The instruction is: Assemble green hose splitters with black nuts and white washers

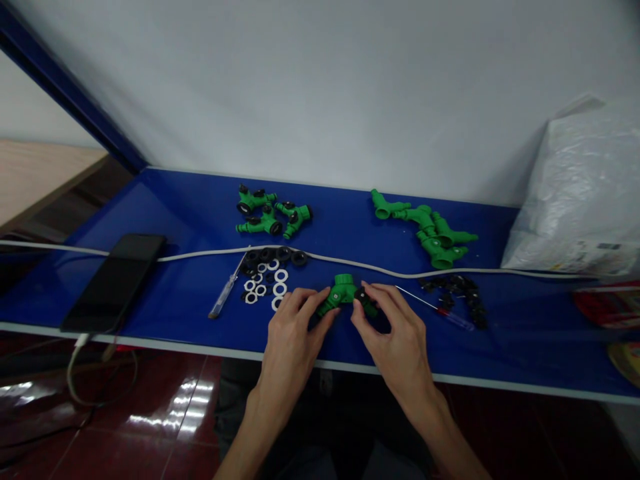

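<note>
Both my hands meet over the front of the blue table [175,220]. My left hand [293,333] grips a green plastic Y-shaped fitting [341,291] from the left, fingers curled round one arm. My right hand [395,333] pinches a small black part [360,298] against the fitting's right arm. Just left of my left hand lie white rings [273,285] and black rings [273,255]. A pile of small black parts [463,293] lies to the right of my right hand.
Assembled green fittings with black caps [270,213] sit at the back left, bare green fittings [430,230] at the back right. A white cable [200,254] crosses the table. A phone [115,280], a small screwdriver [225,293], a thin red-handled tool [440,310] and a plastic bag [580,193] are also there.
</note>
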A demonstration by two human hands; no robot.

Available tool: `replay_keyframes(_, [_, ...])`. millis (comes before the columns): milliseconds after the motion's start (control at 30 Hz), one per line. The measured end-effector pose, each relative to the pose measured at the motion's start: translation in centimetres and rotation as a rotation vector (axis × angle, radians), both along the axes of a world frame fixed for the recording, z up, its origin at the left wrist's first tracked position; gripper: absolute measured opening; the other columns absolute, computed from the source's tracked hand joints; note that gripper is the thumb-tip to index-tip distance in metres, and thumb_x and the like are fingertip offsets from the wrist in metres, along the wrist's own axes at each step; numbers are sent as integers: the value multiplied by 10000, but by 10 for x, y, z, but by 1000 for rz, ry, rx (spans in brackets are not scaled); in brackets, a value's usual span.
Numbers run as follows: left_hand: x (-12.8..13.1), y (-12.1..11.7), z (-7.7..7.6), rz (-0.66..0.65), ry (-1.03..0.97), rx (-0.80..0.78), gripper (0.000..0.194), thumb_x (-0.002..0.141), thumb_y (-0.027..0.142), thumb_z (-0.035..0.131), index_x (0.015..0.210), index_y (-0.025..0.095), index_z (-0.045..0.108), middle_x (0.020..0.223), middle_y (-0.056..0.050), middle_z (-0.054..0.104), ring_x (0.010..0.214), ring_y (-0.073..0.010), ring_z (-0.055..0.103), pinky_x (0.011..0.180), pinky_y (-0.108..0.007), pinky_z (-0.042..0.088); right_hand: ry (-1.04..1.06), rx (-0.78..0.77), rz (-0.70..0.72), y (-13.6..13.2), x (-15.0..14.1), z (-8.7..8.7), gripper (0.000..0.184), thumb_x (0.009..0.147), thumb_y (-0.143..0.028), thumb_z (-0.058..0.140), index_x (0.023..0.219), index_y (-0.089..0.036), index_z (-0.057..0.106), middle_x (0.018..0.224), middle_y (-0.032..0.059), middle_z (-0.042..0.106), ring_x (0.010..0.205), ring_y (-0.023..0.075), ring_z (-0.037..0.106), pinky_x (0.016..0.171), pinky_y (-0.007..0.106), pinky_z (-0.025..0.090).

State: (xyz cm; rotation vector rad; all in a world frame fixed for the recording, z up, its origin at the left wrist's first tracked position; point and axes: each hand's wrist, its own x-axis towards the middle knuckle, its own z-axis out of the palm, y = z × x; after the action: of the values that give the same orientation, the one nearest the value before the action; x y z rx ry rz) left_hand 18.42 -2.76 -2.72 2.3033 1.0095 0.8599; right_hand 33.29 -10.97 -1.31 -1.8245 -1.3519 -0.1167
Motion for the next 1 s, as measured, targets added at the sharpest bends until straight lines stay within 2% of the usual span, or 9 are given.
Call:
replay_keyframes(200, [0, 1, 0, 2, 10, -20, 307, 938, 250, 706, 1245, 239, 690, 1059, -41, 693, 941, -191, 684, 856, -321, 576, 35, -104, 127, -6, 9, 2, 284, 993, -159, 571, 1256, -142, 680, 1120, 133, 680, 1006, 226, 698, 900, 350, 590])
replay_keyframes(333, [0, 1, -1, 12, 20, -27, 308, 942, 261, 702, 1249, 243, 694, 1057, -37, 692, 913, -186, 689, 858, -320, 587, 59, -217, 213, -10, 17, 6, 366, 1046, -171, 470, 1373, -158, 635, 1211, 134, 639, 1097, 219, 667, 960, 337, 556])
replay_keyframes(467, [1, 1, -1, 22, 29, -14, 303, 935, 258, 709, 1238, 245, 702, 1049, -33, 698, 891, -184, 695, 835, -317, 599, 114, -277, 263, -9, 22, 8, 417, 1050, -138, 416, 1408, -195, 622, 1222, 111, 616, 1057, 183, 671, 932, 291, 550])
replay_keyframes(533, [1, 1, -1, 32, 28, -11, 302, 931, 259, 715, 1232, 244, 703, 1045, -32, 699, 888, -184, 697, 831, -317, 601, 150, -266, 264, -10, 24, 6, 411, 1051, -160, 445, 1419, -224, 618, 1199, 93, 623, 1037, 174, 676, 910, 275, 554])
replay_keyframes(633, [1, -1, 0, 33, 22, -18, 294, 932, 268, 715, 1225, 244, 701, 1053, -32, 699, 898, -186, 696, 849, -325, 599, 204, -236, 212, -15, 26, 2, 446, 1017, -248, 591, 1462, -240, 577, 1138, 67, 653, 981, 174, 683, 870, 267, 563])
replay_keyframes(700, [0, -1, 2, 26, 21, -31, 293, 926, 264, 722, 1218, 246, 698, 1060, -29, 700, 905, -187, 693, 866, -331, 595, 221, -205, 158, -21, 27, -1, 449, 974, -288, 671, 1416, -228, 617, 1093, 57, 671, 920, 175, 688, 834, 264, 569])
replay_keyframes(833, [1, 0, 4, 26, 17, -47, 308, 906, 241, 744, 1209, 251, 689, 1057, -16, 698, 904, -182, 686, 865, -322, 587, 176, -143, 120, -28, 25, -7, 239, 947, -258, 705, 1177, -202, 733, 1085, 70, 700, 954, 199, 706, 848, 282, 571])
replay_keyframes(1000, [1, 2, 5, 30, 29, -38, 272, 909, 264, 741, 1174, 272, 677, 1031, -3, 701, 861, -179, 673, 814, -312, 578, 121, -132, 120, -25, 21, -12, 253, 952, -183, 681, 1203, -181, 705, 1084, 81, 710, 941, 205, 706, 877, 312, 577])
